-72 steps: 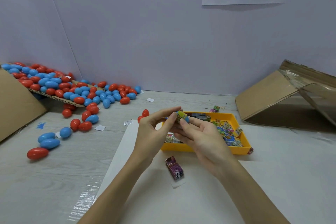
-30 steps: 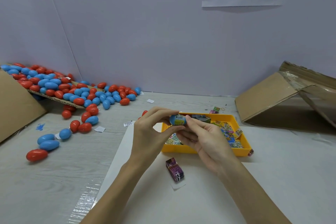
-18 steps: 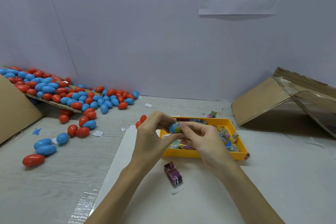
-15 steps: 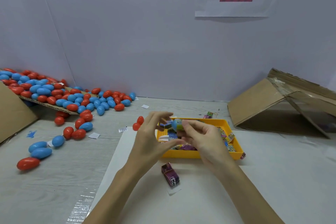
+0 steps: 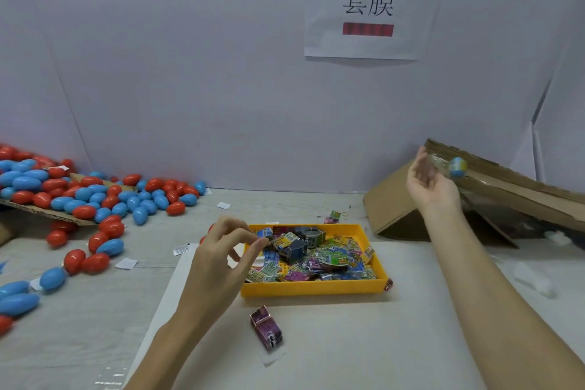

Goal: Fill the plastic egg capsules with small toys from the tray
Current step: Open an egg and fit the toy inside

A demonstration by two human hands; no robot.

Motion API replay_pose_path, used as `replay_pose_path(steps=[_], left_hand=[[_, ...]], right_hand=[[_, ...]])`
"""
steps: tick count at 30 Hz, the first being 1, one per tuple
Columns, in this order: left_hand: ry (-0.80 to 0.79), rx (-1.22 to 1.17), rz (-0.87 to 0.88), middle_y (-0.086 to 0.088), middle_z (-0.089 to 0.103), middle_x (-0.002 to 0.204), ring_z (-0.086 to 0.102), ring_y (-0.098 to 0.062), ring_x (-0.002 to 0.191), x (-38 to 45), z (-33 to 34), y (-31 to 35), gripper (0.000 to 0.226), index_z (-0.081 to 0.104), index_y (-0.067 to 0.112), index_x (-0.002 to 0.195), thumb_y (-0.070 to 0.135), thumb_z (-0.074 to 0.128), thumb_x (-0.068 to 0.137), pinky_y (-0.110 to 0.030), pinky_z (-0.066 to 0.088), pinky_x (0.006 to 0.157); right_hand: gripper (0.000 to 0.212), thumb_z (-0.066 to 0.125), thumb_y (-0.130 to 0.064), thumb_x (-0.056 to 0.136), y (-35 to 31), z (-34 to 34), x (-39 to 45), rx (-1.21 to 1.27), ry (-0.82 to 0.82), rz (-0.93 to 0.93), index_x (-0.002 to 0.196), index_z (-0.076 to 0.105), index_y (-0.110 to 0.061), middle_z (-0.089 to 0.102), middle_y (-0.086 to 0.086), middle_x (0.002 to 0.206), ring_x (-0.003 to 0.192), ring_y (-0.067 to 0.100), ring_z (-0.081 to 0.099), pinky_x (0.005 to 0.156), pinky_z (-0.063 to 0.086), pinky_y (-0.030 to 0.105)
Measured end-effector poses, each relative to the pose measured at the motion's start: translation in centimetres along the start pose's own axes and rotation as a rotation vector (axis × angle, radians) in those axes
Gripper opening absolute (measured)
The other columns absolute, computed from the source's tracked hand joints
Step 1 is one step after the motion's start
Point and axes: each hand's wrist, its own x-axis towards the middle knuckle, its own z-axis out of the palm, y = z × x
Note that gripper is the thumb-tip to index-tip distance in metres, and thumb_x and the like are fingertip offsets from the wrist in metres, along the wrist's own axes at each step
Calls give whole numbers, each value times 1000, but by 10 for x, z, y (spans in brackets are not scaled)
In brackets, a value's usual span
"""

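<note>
A white rectangular paper sheet (image 5: 370, 3) on the pale back wall, well above and beyond the fingers of both hands, bears two large black characters, 套膜. Beneath them on the same sheet runs a dark red printed bar (image 5: 367, 29), its content unreadable. Printing on the small colourful toy packets (image 5: 335, 258) just beside the left fingers is too small to read.

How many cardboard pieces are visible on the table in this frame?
2. A brown folded cardboard box lies at the right, behind the right hand; a flat cardboard sheet at the left carries red and blue eggs. More may lie outside the view.
</note>
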Motion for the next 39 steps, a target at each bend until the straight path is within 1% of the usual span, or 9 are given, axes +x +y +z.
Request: replay_pose_path(steps=[5,10,13,16,21,27,33,36,39], left_hand=[[-7,31,-89,8,60,92,62,-13,85,1,-1,-5,14,73,19,83,26,69,95,-13,46,62],[8,140,-243,9,60,89,59,-6,82,-2,-3,-17,14,73,18,88,24,67,99,-17,47,64],[69,180,-342,8,61,94,59,-8,90,-3,-4,-25,9,72,18,96,21,65,101,-24,50,74],[84,391,-497,-1,59,123,50,-18,120,-3,-10,-39,23,68,18,122,28,62,102,-27,45,94],[-170,900,-893,-21,13,168,13,-40,154,16,-58,-76,57,31,26,160,47,42,108,-49,15,124],[-197,1227,-779,-14,52,136,51,-30,125,26,-85,-114,39,59,11,131,40,49,107,-40,41,108],[-74,933,-632,-18,52,124,52,-28,106,20,-89,-120,15,65,-1,110,8,66,98,-38,51,94],[77,563,-511,-16,62,113,56,-22,98,26,-68,-86,18,70,2,113,7,70,96,-29,49,84],[170,-44,-599,-1,73,107,67,-13,97,34,-36,-33,14,74,16,112,17,69,99,-14,51,69]], right_hand=[[27,47,-9,106,31,-41,-26,-356,-25,96,117,68,4,76,17,110,95,22,77,75,62,24],[28,52,-21,106,86,-94,-68,-762,-84,301,109,73,-2,76,8,92,78,15,76,63,60,22],[37,50,-29,107,109,-110,-84,-1102,-220,233,108,74,-2,75,10,86,75,15,73,61,58,21],[39,50,-30,107,124,-118,-95,-1366,-359,106,99,77,-2,75,15,82,70,21,71,58,56,22],[40,50,-28,108,126,-116,-101,-1426,-409,63,94,78,-4,75,18,81,68,23,70,57,56,23],[41,49,-27,108,125,-115,-98,-1430,-399,94,94,77,-2,74,16,79,67,22,70,56,56,22],[40,49,-26,108,123,-113,-97,-1426,-392,120,94,77,-1,75,15,78,66,20,70,56,55,21],[38,50,-25,108,123,-115,-97,-1445,-395,119,95,76,-2,75,13,78,67,20,70,57,56,21],[29,51,-19,107,123,-116,-97,-1482,-426,94,100,75,-4,76,12,82,72,22,72,60,58,22]])
